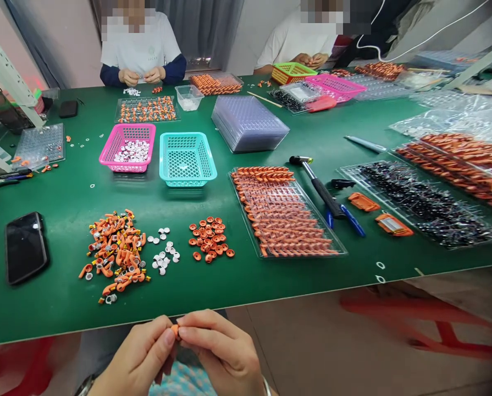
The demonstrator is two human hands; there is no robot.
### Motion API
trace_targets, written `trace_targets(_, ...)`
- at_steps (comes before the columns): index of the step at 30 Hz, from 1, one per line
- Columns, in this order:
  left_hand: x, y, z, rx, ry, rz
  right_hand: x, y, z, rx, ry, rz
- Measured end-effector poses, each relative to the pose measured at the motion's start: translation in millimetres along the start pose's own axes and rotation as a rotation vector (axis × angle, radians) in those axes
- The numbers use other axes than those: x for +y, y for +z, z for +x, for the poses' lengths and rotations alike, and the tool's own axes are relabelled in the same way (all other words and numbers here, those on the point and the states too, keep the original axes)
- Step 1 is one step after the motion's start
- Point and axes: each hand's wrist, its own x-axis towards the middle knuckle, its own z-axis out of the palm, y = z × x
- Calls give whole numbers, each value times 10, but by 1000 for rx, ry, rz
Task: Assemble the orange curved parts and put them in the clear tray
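Using the teal basket (188, 179) as reference. Far left of it and closer to me: phone (26, 247), flat on the desk (66, 308), probably parked there so it's clear of the small stuff. Next, near-left of the basket: heap of orange curved parts (120, 247) with metal bits showing, loose, likely so I can pick singles quickly. Pink basket (126, 168) just left of the teal one, white pieces inside; walls presumably stop them scattering. Left hand (141, 349), well nearer me than the basket, off the desk edge over my lap: thumb and index pinched nearly closed on a small orange piece (175, 331). White caps (163, 258) near side of the basket, spread thin, I guess for easy pickup. Orange piece sits straight toward me from the basket, between both sets of fingertips; most of it is covered, can't tell its full shape. Orange cups (210, 239) near-right of the basket, own cluster, apart from the white ones, looks like sorting by kind. Right hand (227, 352), nearer me than those: fingers bunched, tips closed on the same piece; two-sided grip reads as steadying something tiny. Right of the basket: filled clear tray (287, 220), rows probably keeping things orderly.
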Motion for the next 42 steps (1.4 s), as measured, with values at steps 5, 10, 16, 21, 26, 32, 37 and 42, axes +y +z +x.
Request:
trace_targets(5, 18, 12, 3, 0, 51, 64, 12, 20, -26, 28, 81, 62)
trace_targets(10, 60, 25, 10, 44, 164, 183, 20, 52, -61, 69, 109, 79)
trace_targets(16, 55, 22, -7, 67, 230, 266, 17, 68, -73, 89, 127, 79)
trace_targets(21, 94, 44, -19, 88, 249, 233, 31, 74, -75, 99, 150, 126)
trace_targets(26, 98, 57, -18, 114, 283, 282, 29, 63, -80, 79, 129, 95)
trace_targets(32, 3, 48, -17, 55, 298, 375, 16, 45, -80, 63, 89, 71)
trace_targets(37, 20, 42, -18, 66, 331, 411, 6, 43, -77, 65, 93, 77)
trace_targets(42, 58, 48, -36, 83, 381, 491, -16, 23, -70, 45, 105, 81)
